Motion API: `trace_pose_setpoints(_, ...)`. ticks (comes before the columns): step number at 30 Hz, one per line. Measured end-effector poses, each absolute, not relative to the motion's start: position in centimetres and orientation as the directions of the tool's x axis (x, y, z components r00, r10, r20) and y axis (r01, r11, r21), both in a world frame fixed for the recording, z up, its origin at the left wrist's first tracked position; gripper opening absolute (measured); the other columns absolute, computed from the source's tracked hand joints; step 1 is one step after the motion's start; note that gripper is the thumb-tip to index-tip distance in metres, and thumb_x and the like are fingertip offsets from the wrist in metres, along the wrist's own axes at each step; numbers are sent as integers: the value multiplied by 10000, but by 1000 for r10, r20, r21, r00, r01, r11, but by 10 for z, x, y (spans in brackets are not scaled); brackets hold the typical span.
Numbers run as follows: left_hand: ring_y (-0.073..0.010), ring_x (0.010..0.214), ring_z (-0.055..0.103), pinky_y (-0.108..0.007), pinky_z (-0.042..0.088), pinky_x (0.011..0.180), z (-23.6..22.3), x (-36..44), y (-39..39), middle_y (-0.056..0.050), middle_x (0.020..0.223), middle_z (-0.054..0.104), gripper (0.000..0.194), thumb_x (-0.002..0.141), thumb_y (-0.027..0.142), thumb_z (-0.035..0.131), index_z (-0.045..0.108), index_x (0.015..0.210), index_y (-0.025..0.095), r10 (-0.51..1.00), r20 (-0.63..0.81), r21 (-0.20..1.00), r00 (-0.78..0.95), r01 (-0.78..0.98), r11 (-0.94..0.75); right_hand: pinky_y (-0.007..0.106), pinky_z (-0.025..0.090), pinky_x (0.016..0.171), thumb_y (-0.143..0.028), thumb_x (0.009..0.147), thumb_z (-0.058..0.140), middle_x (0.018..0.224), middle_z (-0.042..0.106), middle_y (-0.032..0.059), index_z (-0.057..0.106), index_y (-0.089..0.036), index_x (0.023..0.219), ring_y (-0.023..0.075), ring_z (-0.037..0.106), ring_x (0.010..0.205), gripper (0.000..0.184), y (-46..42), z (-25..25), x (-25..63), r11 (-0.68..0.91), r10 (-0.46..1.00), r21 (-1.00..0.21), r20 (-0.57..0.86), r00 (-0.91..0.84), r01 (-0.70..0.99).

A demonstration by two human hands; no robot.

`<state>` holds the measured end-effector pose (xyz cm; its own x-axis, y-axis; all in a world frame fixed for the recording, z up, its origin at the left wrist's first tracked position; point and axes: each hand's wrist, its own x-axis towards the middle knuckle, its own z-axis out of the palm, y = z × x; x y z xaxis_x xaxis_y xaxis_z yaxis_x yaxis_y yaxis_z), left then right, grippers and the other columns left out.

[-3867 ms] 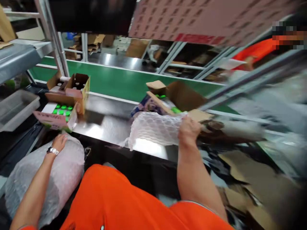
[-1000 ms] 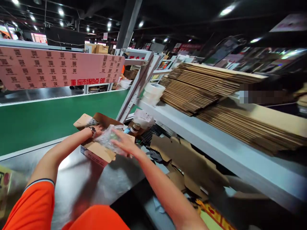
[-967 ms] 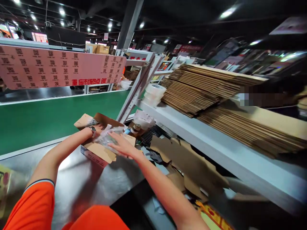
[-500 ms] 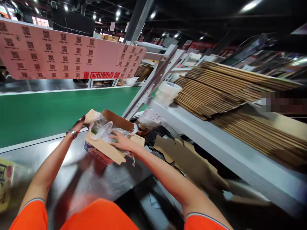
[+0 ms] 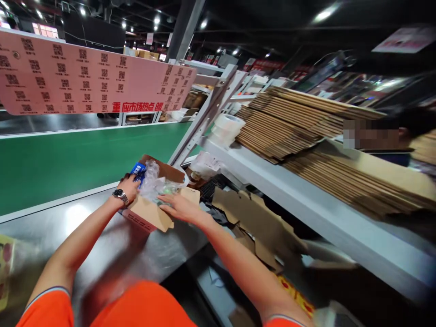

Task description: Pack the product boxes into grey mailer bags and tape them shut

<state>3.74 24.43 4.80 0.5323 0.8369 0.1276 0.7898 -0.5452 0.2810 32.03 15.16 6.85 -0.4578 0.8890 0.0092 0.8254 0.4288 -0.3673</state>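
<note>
A small carton (image 5: 150,213) stands with its flaps up on the metal table, stuffed with clear plastic wrapping (image 5: 151,179). Something green shows faintly through the plastic. My left hand (image 5: 128,187), with a watch on the wrist, is at the carton's left end, its fingers bent over the blue printed flap (image 5: 138,170). Its fingertips are partly hidden in shadow. My right hand (image 5: 179,206) reaches in from the right, fingers stretched out and resting on the plastic near the carton's right end.
Behind the table (image 5: 81,231) runs a green belt (image 5: 61,159). On the right, a white shelf (image 5: 259,175) carries rolls of clear tape (image 5: 226,129) and stacked flat cardboard (image 5: 289,122). Below lie cardboard pieces (image 5: 259,218) and a keyboard (image 5: 211,186). Another person is at the far right.
The left flap has turned up and inward, so its blue outer face shows. My left hand has moved right onto it. The plastic sits lower under my right hand. The view has shifted slightly.
</note>
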Motion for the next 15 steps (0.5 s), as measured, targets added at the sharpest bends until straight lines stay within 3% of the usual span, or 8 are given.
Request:
trace_pose_setpoints(2, -415, 1450, 540, -556, 558, 1146, 48, 35, 249, -168, 1601, 590, 352, 1000, 296, 688, 793, 1333, 251, 828, 110, 316, 550, 771, -553, 549, 562, 1167, -567, 1059, 565, 1350, 802, 152, 788, -229, 1375, 341, 743, 1268, 514, 138, 68, 345, 324, 945, -429, 197, -263, 843)
trace_pose_setpoints(4, -413, 1446, 544, -545, 568, 1139, 48, 34, 252, -162, 1597, 592, 364, 999, 305, 699, 791, 1348, 260, 824, 112, 320, 556, 765, -560, 568, 553, 1168, -632, 1020, 590, 1349, 790, 171, 787, -202, 1341, 346, 730, 1265, 572, 139, 68, 371, 148, 927, -522, 369, 66, 840)
trace_pose_setpoints(5, -416, 1447, 545, -547, 570, 1138, 48, 35, 253, -159, 1598, 591, 373, 1001, 309, 700, 786, 1361, 265, 826, 113, 310, 553, 770, -558, 580, 541, 1175, -659, 990, 613, 1350, 784, 180, 787, -188, 1319, 351, 720, 1267, 601, 146, 68, 383, 49, 895, -582, 387, 223, 812)
trace_pose_setpoints(7, -424, 1448, 546, -572, 564, 1145, 49, 35, 252, -159, 1602, 586, 415, 1005, 320, 699, 759, 1413, 277, 829, 117, 279, 546, 784, -555, 575, 541, 1158, -678, 932, 668, 1264, 809, 182, 815, -163, 1200, 350, 724, 1218, 598, 170, 69, 402, -134, 876, -710, 241, 418, 691)
trace_pose_setpoints(9, -442, 1469, 529, -629, 537, 1166, 50, 37, 249, -167, 1609, 577, 504, 1009, 322, 690, 695, 1513, 310, 828, 129, 246, 545, 792, -559, 536, 583, 1070, -653, 881, 737, 1034, 838, 167, 835, -138, 980, 334, 747, 1065, 533, 199, 71, 411, -282, 902, -790, -24, 431, 544)
trace_pose_setpoints(11, -468, 1513, 490, -697, 494, 1190, 51, 38, 246, -180, 1625, 558, 581, 1021, 310, 667, 620, 1599, 358, 825, 136, 221, 548, 795, -565, 481, 613, 961, -616, 822, 816, 841, 811, 136, 819, -123, 837, 304, 743, 927, 494, 221, 74, 412, -345, 912, -819, -177, 369, 459)
trace_pose_setpoints(13, -502, 1564, 435, -742, 458, 1203, 52, 39, 244, -195, 1664, 516, 605, 1035, 285, 631, 588, 1630, 385, 826, 126, 208, 550, 799, -564, 447, 620, 920, -604, 775, 861, 800, 796, 109, 825, -119, 858, 285, 736, 897, 494, 228, 78, 409, -307, 924, -846, -154, 351, 437)
trace_pose_setpoints(15, -538, 1594, 391, -761, 448, 1197, 51, 41, 246, -203, 1707, 466, 593, 1040, 264, 601, 605, 1621, 385, 832, 107, 203, 544, 808, -554, 449, 620, 961, -621, 807, 823, 885, 817, 111, 826, -135, 935, 285, 746, 956, 503, 221, 83, 402, -169, 922, -876, 21, 387, 452)
